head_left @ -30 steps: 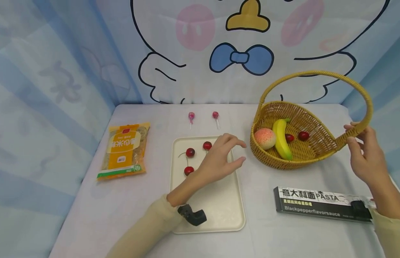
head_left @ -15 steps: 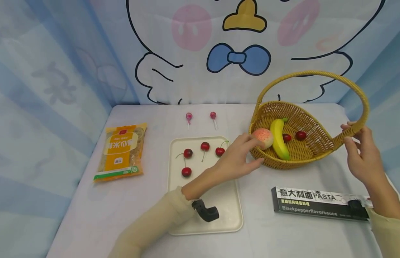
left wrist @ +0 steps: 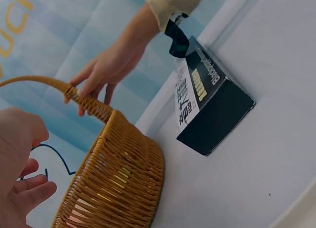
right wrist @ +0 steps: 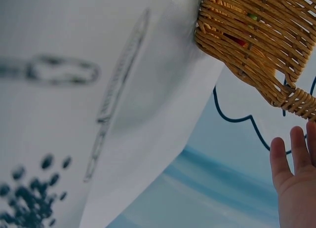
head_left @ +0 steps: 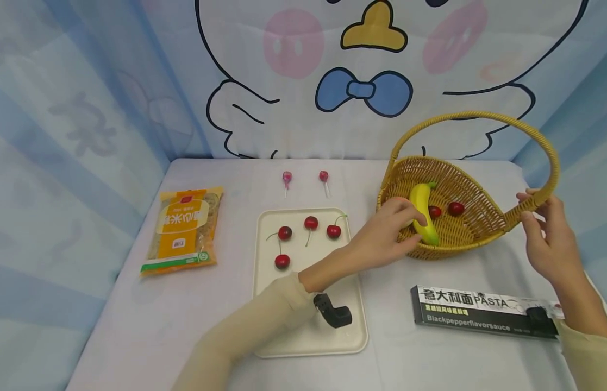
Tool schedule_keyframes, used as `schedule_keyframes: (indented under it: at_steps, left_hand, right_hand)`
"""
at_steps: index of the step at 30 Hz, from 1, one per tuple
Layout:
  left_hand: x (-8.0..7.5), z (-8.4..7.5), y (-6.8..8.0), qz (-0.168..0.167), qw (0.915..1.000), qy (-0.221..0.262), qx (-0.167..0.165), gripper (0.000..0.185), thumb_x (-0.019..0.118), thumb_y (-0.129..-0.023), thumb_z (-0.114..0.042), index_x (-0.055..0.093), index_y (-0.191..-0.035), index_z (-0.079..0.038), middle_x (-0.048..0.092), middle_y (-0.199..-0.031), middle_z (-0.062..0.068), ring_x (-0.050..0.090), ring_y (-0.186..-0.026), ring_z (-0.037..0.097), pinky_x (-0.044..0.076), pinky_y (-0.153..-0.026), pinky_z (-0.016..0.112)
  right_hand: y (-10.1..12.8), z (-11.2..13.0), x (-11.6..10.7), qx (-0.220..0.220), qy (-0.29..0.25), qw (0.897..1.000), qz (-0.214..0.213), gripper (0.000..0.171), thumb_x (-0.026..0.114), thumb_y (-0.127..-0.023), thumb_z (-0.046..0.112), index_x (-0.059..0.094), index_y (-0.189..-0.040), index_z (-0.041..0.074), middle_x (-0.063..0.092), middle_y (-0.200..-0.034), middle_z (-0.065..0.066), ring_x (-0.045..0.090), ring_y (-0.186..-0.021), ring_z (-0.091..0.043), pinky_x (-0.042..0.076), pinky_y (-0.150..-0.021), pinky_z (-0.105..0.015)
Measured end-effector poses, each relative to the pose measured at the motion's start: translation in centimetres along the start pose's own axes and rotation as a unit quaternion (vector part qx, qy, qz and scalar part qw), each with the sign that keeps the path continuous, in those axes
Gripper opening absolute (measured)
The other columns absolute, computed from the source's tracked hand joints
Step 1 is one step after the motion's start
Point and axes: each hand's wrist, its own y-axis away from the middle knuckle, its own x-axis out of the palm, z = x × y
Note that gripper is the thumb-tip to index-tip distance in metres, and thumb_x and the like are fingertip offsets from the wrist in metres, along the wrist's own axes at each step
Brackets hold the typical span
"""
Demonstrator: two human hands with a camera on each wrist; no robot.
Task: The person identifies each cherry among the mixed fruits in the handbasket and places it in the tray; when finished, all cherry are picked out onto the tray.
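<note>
A woven basket (head_left: 479, 231) stands at the right of the table and holds a banana (head_left: 423, 209), two cherries (head_left: 455, 208) and a peach (head_left: 399, 201). My left hand (head_left: 413, 231) reaches over the near rim, fingers curled round the peach, which is mostly hidden. My right hand (head_left: 530, 206) pinches the basket handle (head_left: 548, 163) at its right end. The left wrist view shows the basket (left wrist: 118, 183) from outside, with the right hand (left wrist: 106, 70) on the handle. Only fingertips (right wrist: 296, 178) and the basket (right wrist: 256, 35) appear in the right wrist view.
A cream tray (head_left: 308, 326) with several cherries (head_left: 285, 233) lies under my left forearm. Two lollipops (head_left: 286, 177) lie behind it. An orange snack bag (head_left: 183, 228) is at the left, and a black pasta box (head_left: 479, 312) lies in front of the basket.
My left hand has moved right from above the tray into the basket and curled over the peach. The right hand keeps its hold on the handle.
</note>
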Motion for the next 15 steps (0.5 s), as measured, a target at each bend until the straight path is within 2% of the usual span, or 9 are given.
schedule_keyframes:
  at_steps: [6, 8, 11, 15]
  left_hand:
    - [0.5, -0.9, -1.9, 0.027, 0.9996, -0.008, -0.005, 0.026, 0.067, -0.105, -0.028, 0.068, -0.13, -0.02, 0.059, -0.137, -0.002, 0.052, -0.122, 0.009, 0.039, -0.102, 0.014]
    - [0.7, -1.1, -2.4, 0.035, 0.9993, -0.014, -0.003, 0.028, 0.066, -0.105, -0.029, 0.067, -0.132, -0.021, 0.058, -0.138, -0.002, 0.052, -0.12, 0.008, 0.039, -0.096, 0.012]
    - [0.9, -1.5, -3.3, 0.044, 0.9988, -0.021, -0.002, 0.029, 0.065, -0.106, -0.031, 0.067, -0.133, -0.022, 0.059, -0.138, -0.002, 0.051, -0.123, 0.008, 0.038, -0.096, 0.012]
    - [1.2, -1.8, -4.3, 0.062, 0.9977, -0.02, -0.02, 0.031, 0.065, -0.105, -0.033, 0.065, -0.135, -0.025, 0.058, -0.14, -0.004, 0.05, -0.123, 0.007, 0.039, -0.095, 0.013]
  right_hand:
    - [0.0, 0.2, 0.0, 0.007, 0.003, 1.0, -0.001, 0.053, 0.038, -0.116, 0.027, 0.024, -0.164, 0.042, 0.041, -0.17, -0.003, 0.03, -0.151, 0.015, 0.023, -0.126, -0.014]
    - [0.0, 0.2, 0.0, 0.009, 0.003, 1.0, -0.002, 0.053, 0.038, -0.116, 0.028, 0.024, -0.164, 0.042, 0.041, -0.17, -0.003, 0.03, -0.151, 0.015, 0.023, -0.127, -0.015]
    - [0.0, 0.2, 0.0, 0.009, 0.005, 1.0, -0.002, 0.053, 0.038, -0.116, 0.028, 0.024, -0.164, 0.042, 0.042, -0.17, -0.002, 0.031, -0.15, 0.016, 0.023, -0.126, -0.014]
    - [0.0, 0.2, 0.0, 0.009, 0.005, 1.0, -0.001, 0.053, 0.038, -0.116, 0.028, 0.024, -0.165, 0.042, 0.042, -0.17, 0.0, 0.031, -0.149, 0.017, 0.024, -0.125, -0.012]
